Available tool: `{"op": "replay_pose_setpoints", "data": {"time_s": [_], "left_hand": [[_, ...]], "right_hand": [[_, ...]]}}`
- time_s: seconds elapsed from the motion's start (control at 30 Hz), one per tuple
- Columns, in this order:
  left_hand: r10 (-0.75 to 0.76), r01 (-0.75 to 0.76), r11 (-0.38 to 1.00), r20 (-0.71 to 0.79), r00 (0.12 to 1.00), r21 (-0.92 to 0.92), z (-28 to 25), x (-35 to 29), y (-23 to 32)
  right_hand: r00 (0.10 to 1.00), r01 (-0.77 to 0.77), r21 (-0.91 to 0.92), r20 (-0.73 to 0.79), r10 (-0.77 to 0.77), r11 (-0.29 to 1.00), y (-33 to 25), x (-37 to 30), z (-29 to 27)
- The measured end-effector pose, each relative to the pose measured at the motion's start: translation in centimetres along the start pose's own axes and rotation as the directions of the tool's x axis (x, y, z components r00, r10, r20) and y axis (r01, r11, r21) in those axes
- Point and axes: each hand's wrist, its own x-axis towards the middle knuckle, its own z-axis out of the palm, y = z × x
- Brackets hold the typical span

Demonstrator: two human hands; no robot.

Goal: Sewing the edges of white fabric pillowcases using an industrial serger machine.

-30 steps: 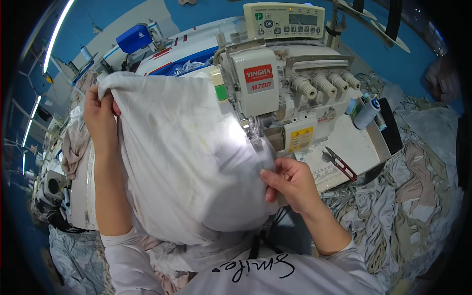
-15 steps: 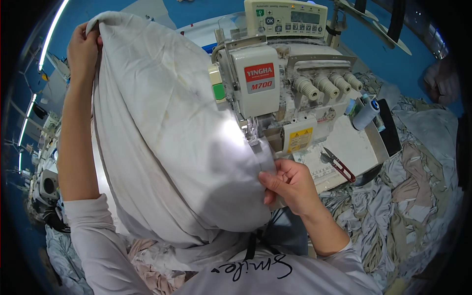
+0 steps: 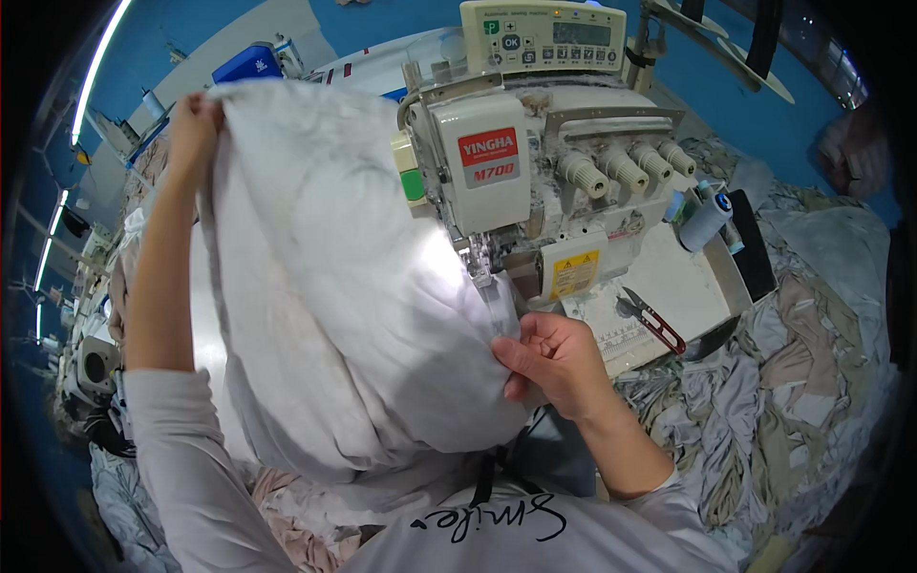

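A large light grey-white cloth (image 3: 306, 220) spreads over the left side of an overlock sewing machine (image 3: 482, 162) and hangs down towards my lap. My left hand (image 3: 196, 124) is closed on the cloth's far left corner, holding it raised. Close in front of the presser foot (image 3: 480, 263), my right hand (image 3: 554, 358) pinches the cloth's right edge between thumb and fingers. The machine's lamp throws a bright patch on the cloth beside the needle area. Where the edge passes under the foot, the detail is hard to make out.
Red-handled thread snips (image 3: 654, 320) lie on the machine's bed, right of my right hand. A blue-grey thread spool (image 3: 707, 222) stands behind them. Heaps of crumpled fabric (image 3: 726, 411) lie at the right. A control panel (image 3: 544, 38) tops the machine.
My left hand has come down and slightly right with the cloth's corner, uncovering a blue object behind. My right hand keeps its pinch. The machine sits slightly further left in the picture.
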Motion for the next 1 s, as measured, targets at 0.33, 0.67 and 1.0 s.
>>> {"op": "replay_pose_setpoints", "data": {"time_s": [0.33, 0.67, 1.0], "left_hand": [[0.212, -0.222, 0.973, 0.626, 0.750, -0.064, -10.8, -34.3, 9.5], [-0.304, 0.305, 0.925, 0.041, 0.952, -0.225, -10.8, -32.4, 6.7], [-0.296, 0.330, 0.885, 0.149, 0.944, -0.330, -10.0, -31.6, 5.1]], "right_hand": [[0.996, -0.086, -0.083, -0.020, 0.085, 0.993, 2.9, -2.8, -1.1], [0.987, 0.043, -0.715, -0.077, -0.140, 0.698, 7.2, -9.1, -1.0], [0.947, 0.158, -0.467, -0.177, -0.267, 0.870, 2.2, -4.4, -1.1]]}}
